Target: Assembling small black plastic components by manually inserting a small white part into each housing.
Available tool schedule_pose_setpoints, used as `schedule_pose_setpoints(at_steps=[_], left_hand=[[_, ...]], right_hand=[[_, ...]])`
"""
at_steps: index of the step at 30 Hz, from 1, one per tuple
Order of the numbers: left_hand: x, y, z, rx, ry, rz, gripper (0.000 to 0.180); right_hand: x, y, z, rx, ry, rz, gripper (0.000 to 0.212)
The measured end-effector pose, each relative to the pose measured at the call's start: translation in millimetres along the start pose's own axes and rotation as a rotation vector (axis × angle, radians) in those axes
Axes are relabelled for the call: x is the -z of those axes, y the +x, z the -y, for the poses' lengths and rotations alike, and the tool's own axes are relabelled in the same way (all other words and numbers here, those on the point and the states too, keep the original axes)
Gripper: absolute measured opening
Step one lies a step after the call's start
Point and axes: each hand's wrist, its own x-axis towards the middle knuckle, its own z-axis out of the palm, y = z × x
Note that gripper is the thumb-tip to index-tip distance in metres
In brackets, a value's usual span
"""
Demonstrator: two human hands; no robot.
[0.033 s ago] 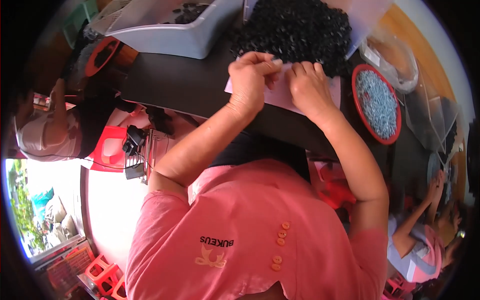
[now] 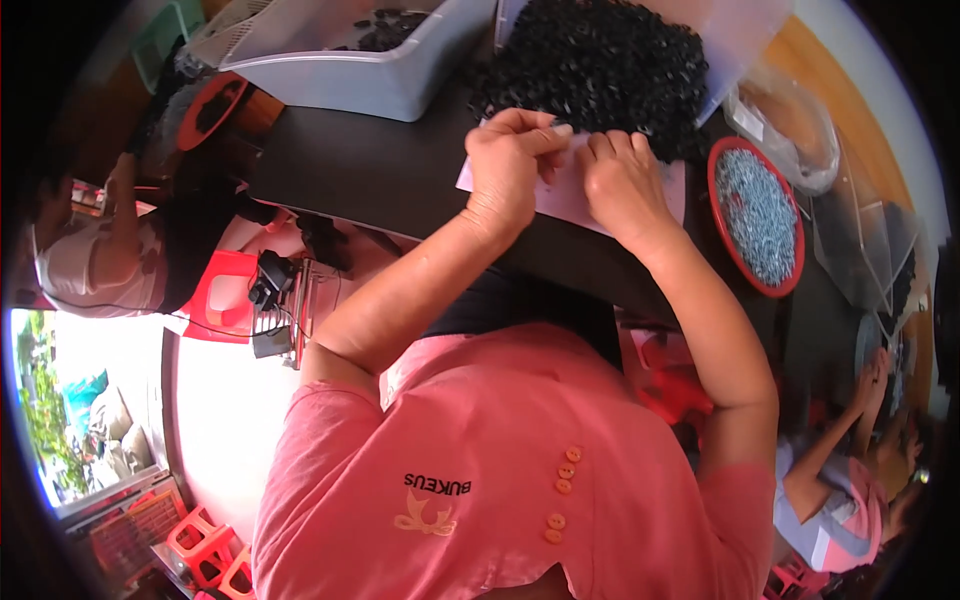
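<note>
My left hand (image 2: 508, 170) is closed over the pink sheet (image 2: 575, 205), thumb and forefinger pinched together. A small dark bit shows near their tips, too small to name. Close beside it, my right hand (image 2: 628, 190) has its fingers curled down at the sheet; its fingertips are hidden, and I cannot make out what they hold. Just beyond both hands lies a big heap of small black parts (image 2: 600, 75), spilling out of a translucent bin (image 2: 740, 50) toward the sheet.
To the right stands a red bowl (image 2: 713, 215) of small silvery metal pieces, with a clear plastic bag (image 2: 800, 150) behind it. A grey-white tub (image 2: 330, 85) holding black pieces is at the far left of the dark table (image 2: 350, 165). Other people sit at both sides.
The whole view has shifted slightly, putting the table and bins a little lower in the picture. Both hands keep nearly the same pose over the sheet.
</note>
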Motion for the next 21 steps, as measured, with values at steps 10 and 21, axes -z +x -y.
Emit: schedule_pose_setpoints(at_steps=[10,21], left_hand=[[-12.1,19.7,-21.0,-0.043,-0.041,-0.043,0.012],[-5.1,29.3,-10.8,0.036,-0.215,0.075,0.012]], right_hand=[[3.9,0.0,-9.8,-0.122,0.239,0.06,0.011],[6.4,24.7,33.5,-0.635,1.484,-0.154,0.013]])
